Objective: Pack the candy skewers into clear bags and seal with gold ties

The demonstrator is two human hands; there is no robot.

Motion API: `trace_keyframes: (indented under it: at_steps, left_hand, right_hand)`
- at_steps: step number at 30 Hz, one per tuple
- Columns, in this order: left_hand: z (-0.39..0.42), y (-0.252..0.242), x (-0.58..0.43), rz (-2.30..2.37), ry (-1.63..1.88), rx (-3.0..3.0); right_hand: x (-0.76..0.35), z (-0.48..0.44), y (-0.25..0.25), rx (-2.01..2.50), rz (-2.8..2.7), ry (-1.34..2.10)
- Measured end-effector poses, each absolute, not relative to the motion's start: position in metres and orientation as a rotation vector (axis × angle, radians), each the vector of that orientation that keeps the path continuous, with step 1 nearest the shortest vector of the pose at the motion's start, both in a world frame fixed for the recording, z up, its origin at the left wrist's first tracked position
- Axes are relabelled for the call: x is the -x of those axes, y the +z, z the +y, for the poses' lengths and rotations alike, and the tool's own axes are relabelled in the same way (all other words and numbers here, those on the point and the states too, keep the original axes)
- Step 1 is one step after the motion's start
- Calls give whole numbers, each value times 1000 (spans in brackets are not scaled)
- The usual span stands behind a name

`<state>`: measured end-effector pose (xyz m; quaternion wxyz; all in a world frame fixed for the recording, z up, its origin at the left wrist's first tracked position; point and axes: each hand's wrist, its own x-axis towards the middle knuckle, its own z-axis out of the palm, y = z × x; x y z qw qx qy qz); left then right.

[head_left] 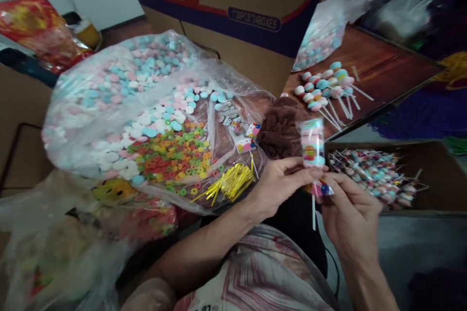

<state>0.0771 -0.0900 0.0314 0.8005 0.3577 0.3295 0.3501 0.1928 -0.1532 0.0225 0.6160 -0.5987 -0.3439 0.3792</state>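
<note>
A marshmallow skewer (313, 148) in a clear wrapper stands upright between my hands, its white stick pointing down. My left hand (282, 182) is closed, pinching the wrapper just below the lowest marshmallow. My right hand (352, 209) is also closed, its fingertips gathered at the wrapper's dotted, colourful lower edge; whether a tie is between them I cannot tell. Left of my left hand lies a bunch of gold twist ties (235, 182). Printed wrappers (243, 137) lie just beyond, beside a heap of small ring candies (175, 150).
A big clear bag of pastel marshmallows (124, 73) spreads across the left. Unwrapped marshmallow skewers (328, 85) lie on the brown surface at upper right. A cardboard box (434, 175) below them holds many wrapped skewers. A brown cloth (279, 129) lies ahead of my hands.
</note>
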Motion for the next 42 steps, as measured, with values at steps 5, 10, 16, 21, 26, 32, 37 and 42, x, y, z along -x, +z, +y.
trace_keyframes:
  at_steps: [5, 10, 16, 21, 26, 32, 37, 42]
  left_hand:
    - [-96, 22, -82, 798, 858, -1055]
    - [-83, 6, -70, 887, 882, -1336]
    - [-18, -10, 1, 1463, 1014, -1601]
    - [12, -19, 23, 1795, 710, -1889]
    - [12, -18, 18, 1782, 641, -1940]
    - [8, -19, 21, 1827, 692, -1993]
    - [12, -22, 24, 1747, 695, -1918]
    - [10, -23, 24, 1745, 737, -1926]
  right_hand:
    - [-189, -165, 12, 1342, -617, 1073]
    - [-195, -161, -3, 1382, -447, 1045]
    - [-259, -142, -29, 1312, -114, 913]
    - [-236, -127, -27, 1345, -392, 930]
    - [-178, -114, -18, 1403, -749, 858]
    - [-150, -109, -11, 1446, -1249, 836]
    - [-136, -76, 1, 1442, -1718, 474]
    - [-114, -9, 6, 1777, -2085, -52]
